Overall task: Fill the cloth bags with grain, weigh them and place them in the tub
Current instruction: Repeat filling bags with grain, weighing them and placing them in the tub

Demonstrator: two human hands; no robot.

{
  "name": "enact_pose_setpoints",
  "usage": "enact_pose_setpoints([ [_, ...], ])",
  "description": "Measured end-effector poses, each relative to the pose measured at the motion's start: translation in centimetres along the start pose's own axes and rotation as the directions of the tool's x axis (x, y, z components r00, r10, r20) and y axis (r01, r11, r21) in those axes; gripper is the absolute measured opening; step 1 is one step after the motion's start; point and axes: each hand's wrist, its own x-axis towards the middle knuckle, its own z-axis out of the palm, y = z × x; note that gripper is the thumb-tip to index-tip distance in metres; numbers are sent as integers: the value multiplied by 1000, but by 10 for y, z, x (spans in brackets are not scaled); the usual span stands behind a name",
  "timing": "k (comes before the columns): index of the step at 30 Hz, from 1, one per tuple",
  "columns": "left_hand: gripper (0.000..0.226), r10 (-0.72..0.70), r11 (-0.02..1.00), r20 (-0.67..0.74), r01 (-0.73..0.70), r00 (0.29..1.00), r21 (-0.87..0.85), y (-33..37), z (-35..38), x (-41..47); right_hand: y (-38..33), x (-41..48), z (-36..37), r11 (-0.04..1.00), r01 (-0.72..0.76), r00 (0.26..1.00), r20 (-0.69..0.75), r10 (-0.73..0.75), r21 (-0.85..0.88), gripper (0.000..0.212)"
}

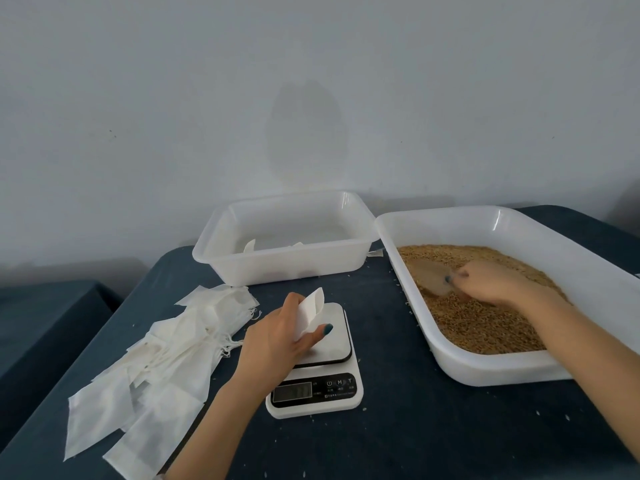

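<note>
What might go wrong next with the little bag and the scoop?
1. The cloth bag in the left hand has a small mouth, so grain tipped from the scoop in the right hand may miss it; stray grains already lie on the table.
2. The bag is over the scale, so spilled grain could land there and spoil the weighing.
3. A heaped scoop may shed grain crossing from the tray.

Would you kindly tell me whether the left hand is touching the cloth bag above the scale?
Touching. The head view shows the left hand gripping the cloth bag between thumb and fingers, above the scale.
</note>
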Motion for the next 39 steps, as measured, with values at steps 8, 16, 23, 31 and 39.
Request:
enact_pose_setpoints([
  [8, 42, 2, 978, 31, 5, 1000, -207, -2, -2, 2, 14, -2, -8, 874, -110, 994, 28, 110, 474, 26],
  [16, 35, 7, 922, 91, 29, 996, -387, 6, 1, 8, -7, -29, -30, 885, 301, 942, -255, -218, 355, 23],
  [23, 35, -15, 950, 58, 32, 998, -310, 0, 3, 9, -52, -60, -35, 807, 478, 878, -176, -445, 348, 38],
  [31, 40, 10, 962, -35, -19, 999, -274, -6, 3, 5, -64, -68, -40, 860, 494, 869, -113, -482, 129, 47],
  [39, 40, 116, 978, -115, -134, 987, -160, -5, 2, 2, -66, -69, -46, 865, 501, 861, -83, -502, -29, 61],
])
